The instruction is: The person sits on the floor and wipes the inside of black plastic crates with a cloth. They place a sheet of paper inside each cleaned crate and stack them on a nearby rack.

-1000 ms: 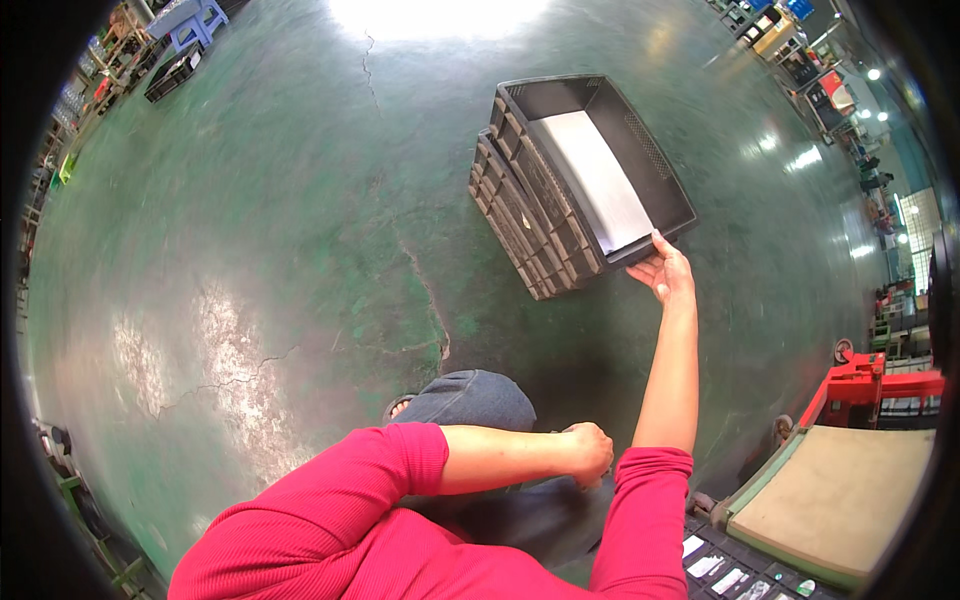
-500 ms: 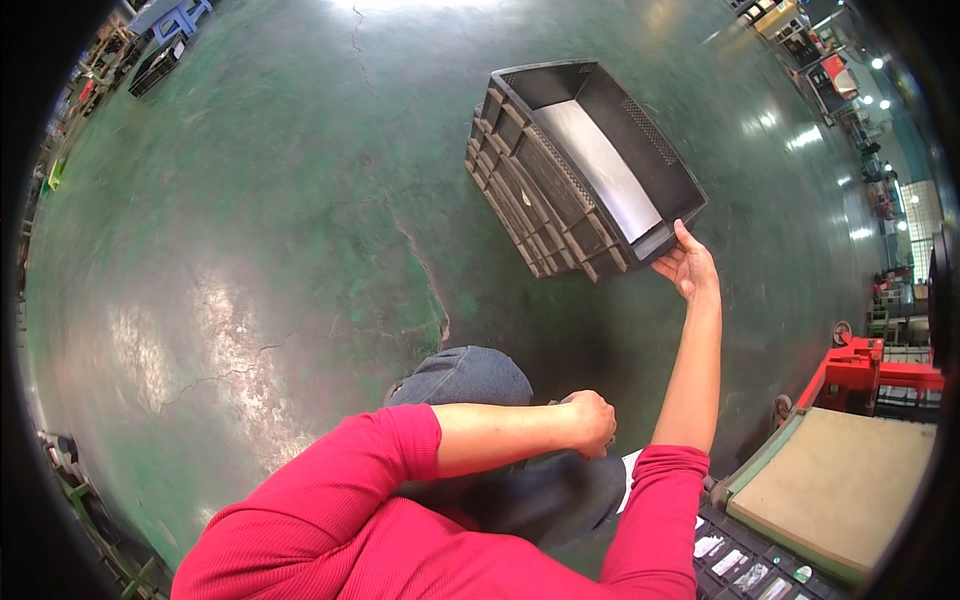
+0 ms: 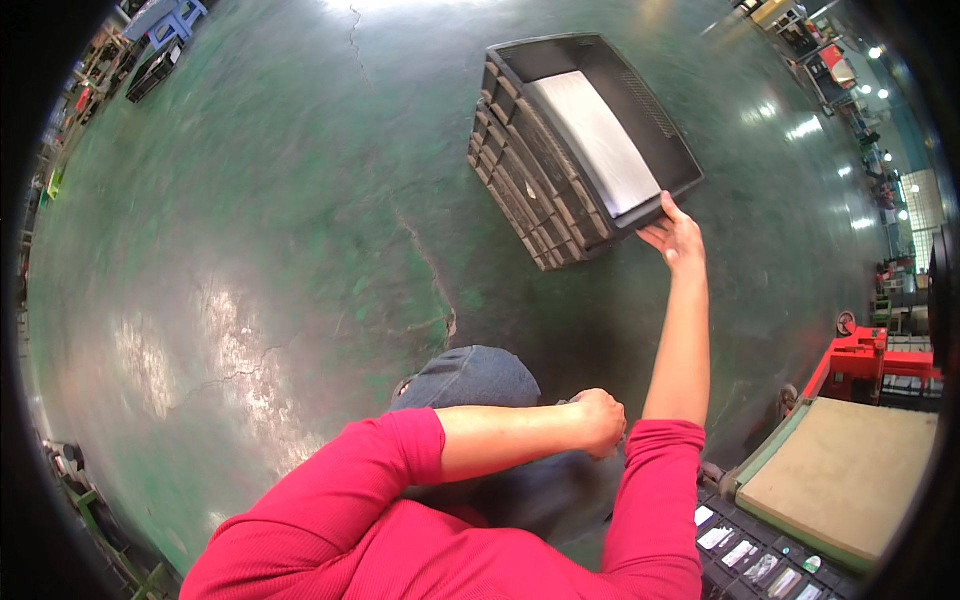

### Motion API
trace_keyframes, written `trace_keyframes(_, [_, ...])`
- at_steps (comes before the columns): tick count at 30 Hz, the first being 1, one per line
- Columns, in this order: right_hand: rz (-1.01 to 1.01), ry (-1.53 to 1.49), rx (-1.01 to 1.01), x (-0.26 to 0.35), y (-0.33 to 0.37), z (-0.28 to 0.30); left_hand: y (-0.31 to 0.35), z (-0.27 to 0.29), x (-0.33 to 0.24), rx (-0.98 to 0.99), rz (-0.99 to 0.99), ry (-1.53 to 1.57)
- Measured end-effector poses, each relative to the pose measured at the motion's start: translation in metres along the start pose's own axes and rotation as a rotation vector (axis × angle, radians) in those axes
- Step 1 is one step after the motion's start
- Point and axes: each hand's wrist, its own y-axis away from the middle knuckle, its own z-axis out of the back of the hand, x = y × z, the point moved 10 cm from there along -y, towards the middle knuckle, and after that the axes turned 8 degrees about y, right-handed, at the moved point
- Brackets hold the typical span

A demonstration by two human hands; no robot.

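Note:
Two stacked black plastic crates stand on the floor ahead, right of the middle. The upper crate [image 3: 640, 88] is open at the top and has ribbed, scuffed sides; it sits a little askew on the lower crate [image 3: 508, 190]. Inside it lies a flat, pale, shiny sheet [image 3: 590, 140]. My right hand [image 3: 677, 236] grips the near end of the upper crate, thumb over the rim and fingers against the outer wall. Closed in front of my lap, my left hand [image 3: 600, 423] hides whatever is in it.
To the right are a red metal frame [image 3: 858, 352] and a tan padded board [image 3: 845, 475]. Below them sits a black tray [image 3: 745, 550] holding several small pieces. A blue stool [image 3: 178, 22] stands far left. The green floor [image 3: 280, 200] is cracked.
My right hand and the upper crate have moved slightly farther away and to the left. My left hand has shifted slightly to the right and stays closed.

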Motion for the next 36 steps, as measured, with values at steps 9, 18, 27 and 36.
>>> trace_keyframes(9, [-0.031,0.04,-0.049,-0.008,0.023,0.036,0.008,0.009,0.002,-0.022,0.013,0.023])
trace_keyframes(18, [0.0,-0.003,0.007,-0.019,0.008,0.011,0.004,-0.005,-0.011,0.034,-0.036,0.017])
trace_keyframes(27, [-0.074,0.078,-0.128,0.007,0.043,0.023,-0.031,-0.012,-0.051,0.137,-0.165,-0.195])
trace_keyframes(36, [0.544,0.639,-0.765,0.104,0.393,0.259,-0.058,-0.026,-0.048,0.082,-0.035,-0.098])
